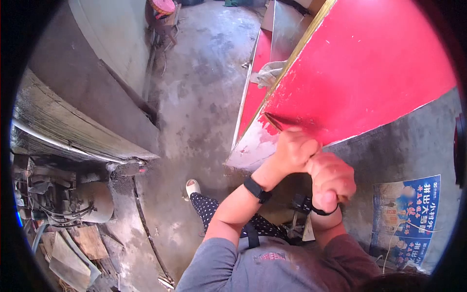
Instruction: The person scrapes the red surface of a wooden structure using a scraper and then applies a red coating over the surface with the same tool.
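A large red panel (pixel 360 63) with a yellowish edge stands at the upper right, and its near corner is bare and whitish, with scraped red patches. Close to that corner, my left hand (pixel 296 148) is closed around something whose thin dark blade-like end (pixel 274 121) meets the red surface. My right hand (pixel 332 176) is closed too, right beside my left hand and touching it. The rest of the held object is hidden inside my fists. A whitish cloth (pixel 271 74) lies by the panel's yellowish edge.
Machinery with hoses (pixel 53 194) and loose boards (pixel 73 253) are at the lower left. A blue printed poster (pixel 406 219) lies at the lower right. A pink round stool (pixel 163 6) stands at the top. The grey floor (pixel 199 87) runs between wall and panel.
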`<state>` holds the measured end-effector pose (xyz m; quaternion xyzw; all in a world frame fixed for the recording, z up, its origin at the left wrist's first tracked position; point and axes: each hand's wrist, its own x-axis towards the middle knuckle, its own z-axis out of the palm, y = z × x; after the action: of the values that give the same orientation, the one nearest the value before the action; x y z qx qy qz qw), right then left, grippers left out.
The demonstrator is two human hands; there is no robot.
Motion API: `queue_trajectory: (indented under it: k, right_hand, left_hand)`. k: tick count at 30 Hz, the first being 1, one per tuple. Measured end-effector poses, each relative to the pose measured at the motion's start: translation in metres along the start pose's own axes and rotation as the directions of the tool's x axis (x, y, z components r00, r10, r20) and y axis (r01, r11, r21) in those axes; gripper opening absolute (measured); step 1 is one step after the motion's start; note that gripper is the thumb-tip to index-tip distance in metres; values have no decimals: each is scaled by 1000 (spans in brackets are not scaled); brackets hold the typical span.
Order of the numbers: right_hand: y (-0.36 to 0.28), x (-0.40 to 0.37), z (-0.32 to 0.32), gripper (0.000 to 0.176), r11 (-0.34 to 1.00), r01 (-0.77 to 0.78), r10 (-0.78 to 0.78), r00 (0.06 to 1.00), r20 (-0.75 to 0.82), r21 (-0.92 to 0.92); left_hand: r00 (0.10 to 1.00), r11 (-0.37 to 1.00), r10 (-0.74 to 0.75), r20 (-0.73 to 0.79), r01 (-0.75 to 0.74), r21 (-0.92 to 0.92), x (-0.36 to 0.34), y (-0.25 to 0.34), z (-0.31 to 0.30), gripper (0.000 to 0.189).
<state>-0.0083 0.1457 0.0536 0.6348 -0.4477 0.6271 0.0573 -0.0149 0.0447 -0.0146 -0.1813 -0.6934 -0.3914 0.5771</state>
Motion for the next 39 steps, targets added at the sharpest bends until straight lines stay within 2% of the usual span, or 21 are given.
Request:
queue_trajectory:
  k: [2,4,6,8,10,12,14,16,18,20,22,23,25,28,29,30,31,35,36,38,39]
  right_hand:
    - [13,-6,-4,20,993,-93,98,992,-79,72]
    - [25,-7,-6,18,983,-114,120,992,-37,142]
    - [25,-8,0,14,995,-91,92,996,-21,42]
    - [12,-3,2,12,990,-138,137,990,34,27]
    - [5,1,5,13,995,-84,87,994,63,-47]
    - [12,-4,3,14,997,-73,74,997,35,-41]
    - [24,-13,-4,16,980,-164,166,986,-14,111]
    - [32,-17,-7,15,982,-144,150,988,-42,123]
    - [33,-14,-6,12,989,-132,131,991,23,65]
    - [14,0,5,12,993,-84,87,995,39,-77]
    - [15,0,12,36,995,-76,71,995,-76,-63]
    - [22,-6,9,36,994,-83,78,994,-77,-65]
    - [43,-18,-2,35,987,-147,155,981,-120,70]
    - [40,-8,2,36,987,-152,155,984,-83,49]
    - [34,-6,4,35,992,-126,125,991,-47,-18]
    - [22,3,6,38,991,-128,128,992,-4,-30]
    - [13,11,6,40,993,-106,105,994,-40,-41]
    - [-7,30,-5,44,998,-56,51,989,-142,-35]
    - [-8,31,-11,44,998,-57,51,989,-136,-37]
    - [-11,28,-22,45,987,-60,53,997,53,146]
    - [-10,24,-24,46,987,-66,56,996,68,145]
  left_hand:
    - [1000,1000,-13,-24,13,-6,-15,-13,9,22]
    - [995,996,-62,-73,67,62,-16,-18,8,22]
    - [997,995,-53,-53,57,78,-16,-15,0,24]
    - [998,999,-51,-39,51,-7,-11,-12,-6,27]
    - [998,999,-44,-37,44,1,-16,-12,-1,25]
    - [999,999,-41,-33,41,11,-20,-15,2,27]
    - [995,996,-75,-58,77,36,-22,-18,4,28]
    - [994,994,-94,-52,97,47,-26,-21,5,27]
    - [993,992,-109,-38,111,59,-25,-19,3,27]
    - [997,997,-68,-35,67,-47,-19,-15,-2,27]
    - [996,997,-79,-51,79,-11,-22,-14,4,27]
    - [993,995,-101,-65,102,11,-24,-18,7,27]
    - [988,990,-134,-77,137,35,-29,-24,10,27]
    - [986,983,-166,-30,168,79,-31,-24,6,25]
    - [987,984,-156,-27,157,81,-29,-23,6,25]
    - [991,992,-126,-39,126,16,-19,-16,3,23]
    - [993,993,-108,-52,105,-54,-12,-9,3,21]
    - [991,998,-53,-126,50,-32,12,-1,18,20]
    - [990,998,-54,-132,50,-33,14,-1,19,20]
    - [990,999,-34,-134,29,-42,13,1,20,32]
    - [989,999,-21,-149,25,22,10,2,22,34]
